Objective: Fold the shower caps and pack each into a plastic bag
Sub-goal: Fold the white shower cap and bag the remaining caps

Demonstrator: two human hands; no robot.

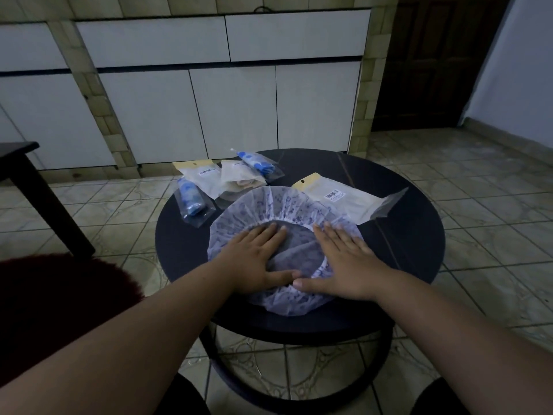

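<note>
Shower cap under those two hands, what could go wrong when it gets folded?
1. The shower cap overlaps the empty plastic bag behind it; folding might drag that bag along.
2. Both hands, left and right, press flat on thin, crinkly material, which may spring open once they lift.
3. A packed bag lies near the table edge and could be nudged off.

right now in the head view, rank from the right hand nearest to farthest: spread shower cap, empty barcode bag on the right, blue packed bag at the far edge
1. spread shower cap, under the right hand
2. empty barcode bag, just beyond, right
3. blue packed bag, far edge, centre
</note>
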